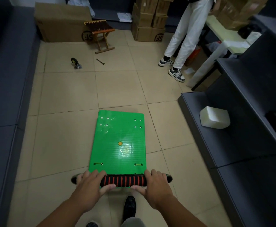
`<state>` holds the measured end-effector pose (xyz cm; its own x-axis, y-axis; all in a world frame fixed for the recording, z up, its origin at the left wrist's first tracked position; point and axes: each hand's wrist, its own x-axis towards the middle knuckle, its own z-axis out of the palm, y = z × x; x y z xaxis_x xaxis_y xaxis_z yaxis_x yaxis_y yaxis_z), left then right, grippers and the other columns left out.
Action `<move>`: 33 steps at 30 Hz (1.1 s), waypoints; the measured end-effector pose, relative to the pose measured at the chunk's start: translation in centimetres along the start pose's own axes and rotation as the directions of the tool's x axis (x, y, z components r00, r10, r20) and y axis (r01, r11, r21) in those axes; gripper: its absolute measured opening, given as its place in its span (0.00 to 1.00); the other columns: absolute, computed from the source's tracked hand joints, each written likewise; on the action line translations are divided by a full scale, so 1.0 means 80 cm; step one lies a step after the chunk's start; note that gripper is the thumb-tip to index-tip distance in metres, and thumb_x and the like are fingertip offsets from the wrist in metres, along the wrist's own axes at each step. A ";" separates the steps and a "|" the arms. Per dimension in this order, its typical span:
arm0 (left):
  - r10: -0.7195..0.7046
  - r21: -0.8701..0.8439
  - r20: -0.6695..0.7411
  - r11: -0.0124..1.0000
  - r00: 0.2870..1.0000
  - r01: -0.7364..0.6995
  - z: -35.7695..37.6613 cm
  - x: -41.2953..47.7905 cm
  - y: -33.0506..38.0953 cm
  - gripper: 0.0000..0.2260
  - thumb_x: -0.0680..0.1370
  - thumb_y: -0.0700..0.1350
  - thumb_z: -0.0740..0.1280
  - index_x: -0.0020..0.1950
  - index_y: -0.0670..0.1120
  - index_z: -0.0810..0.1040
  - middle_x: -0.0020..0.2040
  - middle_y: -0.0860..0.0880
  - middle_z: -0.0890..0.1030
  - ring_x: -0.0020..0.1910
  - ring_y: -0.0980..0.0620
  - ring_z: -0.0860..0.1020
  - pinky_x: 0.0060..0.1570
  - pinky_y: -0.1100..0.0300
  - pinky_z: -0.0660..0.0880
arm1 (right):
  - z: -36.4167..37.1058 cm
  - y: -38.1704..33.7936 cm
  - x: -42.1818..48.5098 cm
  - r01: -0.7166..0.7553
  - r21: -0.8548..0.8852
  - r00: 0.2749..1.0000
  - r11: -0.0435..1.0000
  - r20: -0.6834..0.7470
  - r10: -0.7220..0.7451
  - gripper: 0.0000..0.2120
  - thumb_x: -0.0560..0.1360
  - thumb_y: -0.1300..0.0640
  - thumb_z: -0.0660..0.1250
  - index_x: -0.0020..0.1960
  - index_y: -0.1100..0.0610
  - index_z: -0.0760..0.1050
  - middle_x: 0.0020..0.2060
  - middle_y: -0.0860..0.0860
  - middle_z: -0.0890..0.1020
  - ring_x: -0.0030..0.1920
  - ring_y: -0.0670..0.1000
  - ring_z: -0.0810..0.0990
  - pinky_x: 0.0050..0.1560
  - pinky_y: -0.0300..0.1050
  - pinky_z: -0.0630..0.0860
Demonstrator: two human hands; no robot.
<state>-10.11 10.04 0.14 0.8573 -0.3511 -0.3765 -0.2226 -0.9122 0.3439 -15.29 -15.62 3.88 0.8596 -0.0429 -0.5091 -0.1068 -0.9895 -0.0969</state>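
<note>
A green platform cart is seen on the tiled floor directly ahead of the person. Its long axis runs away from the body and its far end is turned slightly to the right. The deck is seen from above, with two sets of four bolt holes near its far corners. Its padded handle, black with red stripes, is laid crosswise over the near edge and runs left to right. The handle is gripped near its left end by the left hand and near its right end by the right hand. On both hands the fingers are curled over the top and the thumbs are tucked beneath. The striped middle section is left bare between them. Farther off on the floor, a loose caster wheel and a wrench are seen well apart from the cart, before a wooden folding stool.
</note>
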 end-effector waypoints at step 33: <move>0.041 -0.003 -0.042 0.999 0.998 -0.041 -0.264 0.575 -0.023 0.49 0.61 0.84 0.31 0.57 0.54 0.73 0.51 0.54 0.73 0.53 0.49 0.69 0.55 0.52 0.58 | -0.318 0.068 0.548 0.012 -0.042 0.999 0.999 -0.045 -0.014 0.49 0.60 0.16 0.29 0.60 0.45 0.67 0.51 0.46 0.74 0.54 0.49 0.72 0.61 0.49 0.68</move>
<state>39.56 0.04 0.35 0.8664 -0.3788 -0.3255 -0.2562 -0.8966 0.3613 34.56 -26.37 2.79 0.8825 -0.0351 -0.4691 -0.0750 -0.9949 -0.0668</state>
